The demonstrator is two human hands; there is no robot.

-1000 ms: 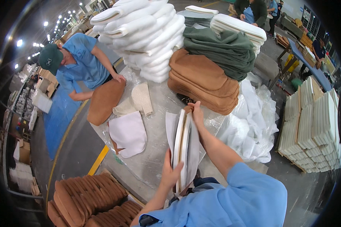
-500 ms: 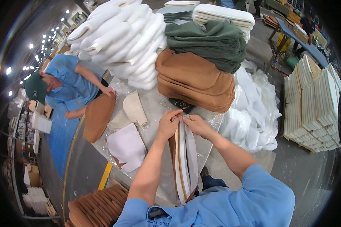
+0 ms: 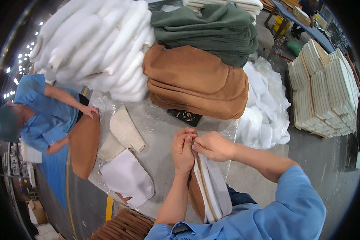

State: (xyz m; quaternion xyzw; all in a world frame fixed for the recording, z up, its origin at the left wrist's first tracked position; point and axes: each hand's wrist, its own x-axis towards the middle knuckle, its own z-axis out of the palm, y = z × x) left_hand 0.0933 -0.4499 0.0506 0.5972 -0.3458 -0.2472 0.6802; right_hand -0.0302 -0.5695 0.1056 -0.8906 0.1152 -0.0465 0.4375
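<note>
My left hand (image 3: 183, 154) is closed around the far end of a layered fabric piece (image 3: 218, 196), with brown, tan and white edges side by side and a light grey face. Right beside it, my right hand (image 3: 213, 146) pinches the same end, fingers curled against the left hand. The piece hangs from both hands down to my shirt, its near end against me. What lies between my fingertips is hidden. Just beyond my hands, a small black object (image 3: 186, 116) lies half under a stack of brown fabric pieces (image 3: 196, 82).
Left on the plastic-covered table (image 3: 158, 138) lie a white panel (image 3: 126, 176) and beige pieces (image 3: 126, 130). Behind are white padding (image 3: 96, 44) and green fabric (image 3: 206, 34). A co-worker (image 3: 48, 104) holds a brown panel (image 3: 84, 146). White stacks (image 3: 322, 92) stand right.
My view has shifted, so the co-worker sits farther left. My right hand has turned inward over the piece's end, against my left hand, and the piece has tilted.
</note>
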